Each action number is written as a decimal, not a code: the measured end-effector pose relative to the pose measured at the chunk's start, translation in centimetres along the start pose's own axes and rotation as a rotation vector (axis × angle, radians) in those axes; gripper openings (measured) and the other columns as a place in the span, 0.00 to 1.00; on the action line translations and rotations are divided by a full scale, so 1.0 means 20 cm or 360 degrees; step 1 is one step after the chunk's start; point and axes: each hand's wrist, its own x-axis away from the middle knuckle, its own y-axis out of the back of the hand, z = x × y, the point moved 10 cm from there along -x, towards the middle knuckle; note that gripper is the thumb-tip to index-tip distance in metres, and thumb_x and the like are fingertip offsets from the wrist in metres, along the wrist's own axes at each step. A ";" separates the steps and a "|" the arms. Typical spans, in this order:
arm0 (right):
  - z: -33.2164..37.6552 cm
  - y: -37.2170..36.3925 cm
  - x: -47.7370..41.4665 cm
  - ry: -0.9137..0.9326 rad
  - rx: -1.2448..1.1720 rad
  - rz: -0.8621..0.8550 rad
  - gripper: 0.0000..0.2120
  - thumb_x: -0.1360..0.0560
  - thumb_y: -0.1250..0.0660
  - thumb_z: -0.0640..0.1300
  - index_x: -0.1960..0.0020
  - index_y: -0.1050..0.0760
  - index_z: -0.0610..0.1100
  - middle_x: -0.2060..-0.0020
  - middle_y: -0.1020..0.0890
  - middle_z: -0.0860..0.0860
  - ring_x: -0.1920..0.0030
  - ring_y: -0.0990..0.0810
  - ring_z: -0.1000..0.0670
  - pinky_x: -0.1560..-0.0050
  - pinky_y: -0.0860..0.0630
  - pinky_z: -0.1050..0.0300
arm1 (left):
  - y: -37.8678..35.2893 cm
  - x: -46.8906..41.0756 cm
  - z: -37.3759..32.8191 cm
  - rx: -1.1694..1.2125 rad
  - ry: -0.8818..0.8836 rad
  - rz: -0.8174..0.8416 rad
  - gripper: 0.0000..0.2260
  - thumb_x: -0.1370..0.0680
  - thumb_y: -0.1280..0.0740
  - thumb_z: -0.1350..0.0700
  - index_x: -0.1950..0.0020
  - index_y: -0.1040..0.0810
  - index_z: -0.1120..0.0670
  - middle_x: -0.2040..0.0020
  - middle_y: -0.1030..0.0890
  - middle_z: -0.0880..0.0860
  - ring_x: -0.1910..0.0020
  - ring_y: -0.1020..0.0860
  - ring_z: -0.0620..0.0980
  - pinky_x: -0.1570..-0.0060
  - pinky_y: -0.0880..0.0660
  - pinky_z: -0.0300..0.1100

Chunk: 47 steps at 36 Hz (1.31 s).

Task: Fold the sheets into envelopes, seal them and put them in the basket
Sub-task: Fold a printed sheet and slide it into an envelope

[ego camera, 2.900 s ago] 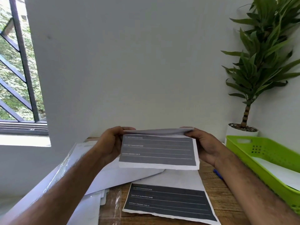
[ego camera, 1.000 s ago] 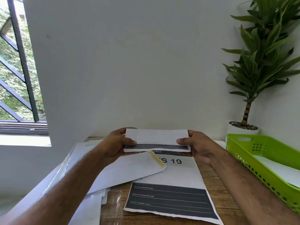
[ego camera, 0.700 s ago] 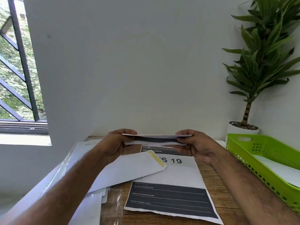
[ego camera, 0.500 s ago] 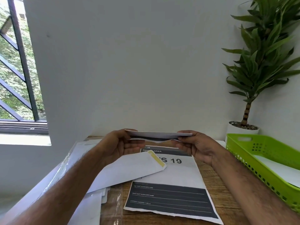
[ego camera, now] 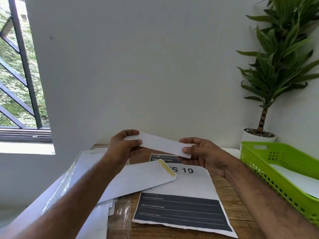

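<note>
the wooden table shows bare wood between the printed sheet and the green basket at its right edge. an open envelope overlaps the printed sheet's left edge. above them the folded sheet, tilted down to the right, is pinched at its ends by the left hand and right hand.
</note>
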 end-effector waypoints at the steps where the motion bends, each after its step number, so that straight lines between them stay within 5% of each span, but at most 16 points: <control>1: 0.00 0.01 0.00 0.0002 -0.0033 -0.0054 0.20 0.28 0.28 0.32 0.36 0.24 0.38 0.45 0.15 0.38 0.49 0.14 0.38 0.51 0.15 0.50 | -0.01 0.01 0.00 0.0027 -0.0022 -0.0005 0.14 0.25 0.31 0.72 0.41 0.21 0.62 0.51 0.19 0.63 0.60 0.16 0.60 0.59 0.16 0.46; 9: -0.10 0.09 -0.01 -0.0103 -0.0264 -0.0411 0.06 0.25 0.28 0.36 0.49 0.21 0.40 0.58 0.13 0.44 0.64 0.14 0.48 0.72 0.21 0.61 | -0.11 0.08 -0.01 -0.0023 -0.0146 0.0021 0.21 0.25 0.31 0.72 0.35 0.24 0.56 0.49 0.18 0.63 0.61 0.14 0.58 0.63 0.17 0.43; 12: -0.11 0.13 -0.01 -0.0123 -0.0238 -0.0469 0.04 0.23 0.29 0.37 0.49 0.22 0.41 0.62 0.14 0.45 0.68 0.15 0.49 0.75 0.22 0.61 | -0.13 0.06 -0.04 -0.0457 -0.0265 0.0092 0.32 0.26 0.27 0.67 0.25 0.33 0.50 0.45 0.18 0.62 0.56 0.14 0.59 0.59 0.16 0.44; 17: -0.05 0.25 0.00 -0.0061 -0.0189 -0.0597 0.03 0.21 0.33 0.37 0.47 0.23 0.39 0.60 0.17 0.43 0.72 0.17 0.51 0.78 0.25 0.62 | -0.20 0.06 0.03 -0.1511 -0.0269 0.0387 0.59 0.35 0.20 0.42 0.19 0.60 0.43 0.41 0.22 0.53 0.42 0.22 0.54 0.40 0.25 0.47; 19: -0.05 0.31 0.00 -0.0065 -0.0182 -0.0636 0.02 0.20 0.33 0.37 0.48 0.24 0.39 0.60 0.18 0.42 0.74 0.18 0.52 0.78 0.25 0.63 | -0.19 0.08 0.13 -0.1958 -0.0088 0.0563 0.63 0.39 0.22 0.33 0.19 0.63 0.44 0.28 0.28 0.57 0.30 0.28 0.59 0.30 0.31 0.53; 22: -0.07 0.38 0.01 -0.0136 -0.0212 -0.0628 0.01 0.20 0.34 0.36 0.51 0.25 0.39 0.62 0.20 0.43 0.76 0.21 0.53 0.79 0.27 0.64 | -0.19 0.13 0.26 -0.2246 0.0167 0.0860 0.56 0.36 0.22 0.35 0.19 0.53 0.45 0.20 0.39 0.53 0.25 0.35 0.57 0.27 0.35 0.52; 30: -0.18 0.45 0.01 -0.0450 0.0025 -0.0518 0.02 0.21 0.34 0.37 0.49 0.26 0.40 0.66 0.23 0.44 0.78 0.26 0.54 0.81 0.30 0.64 | -0.23 0.18 0.33 -0.2347 0.0200 0.1134 0.36 0.29 0.25 0.47 0.24 0.39 0.44 0.33 0.28 0.47 0.37 0.28 0.50 0.31 0.30 0.50; 35: -0.24 0.52 0.03 -0.0600 0.0228 -0.0562 0.08 0.23 0.34 0.37 0.44 0.26 0.38 0.62 0.23 0.42 0.78 0.27 0.52 0.81 0.31 0.62 | -0.21 0.16 0.30 -0.2727 0.0017 0.1020 0.31 0.24 0.33 0.56 0.23 0.37 0.39 0.23 0.33 0.47 0.23 0.40 0.52 0.24 0.52 0.64; 39: -0.23 0.52 0.04 -0.0627 0.0356 -0.0567 0.10 0.24 0.29 0.40 0.44 0.24 0.40 0.59 0.19 0.43 0.74 0.23 0.50 0.80 0.28 0.62 | -0.18 0.12 0.23 -0.2476 -0.0035 0.0833 0.28 0.26 0.41 0.65 0.32 0.24 0.39 0.28 0.26 0.49 0.31 0.28 0.52 0.30 0.33 0.53; 43: -0.22 0.47 0.04 -0.0602 0.0423 -0.0502 0.13 0.26 0.25 0.40 0.44 0.23 0.40 0.62 0.17 0.45 0.73 0.21 0.51 0.79 0.27 0.63 | -0.18 0.09 0.22 -0.2312 -0.0133 0.0633 0.11 0.26 0.34 0.54 0.46 0.18 0.44 0.41 0.19 0.49 0.45 0.22 0.49 0.40 0.24 0.50; 47: -0.21 0.43 0.02 -0.0507 0.0333 -0.0432 0.13 0.25 0.27 0.37 0.43 0.23 0.37 0.57 0.17 0.42 0.71 0.20 0.51 0.77 0.26 0.62 | -0.20 0.10 0.24 -0.2430 -0.0192 0.0538 0.13 0.28 0.30 0.43 0.46 0.22 0.45 0.48 0.21 0.46 0.49 0.23 0.49 0.40 0.25 0.51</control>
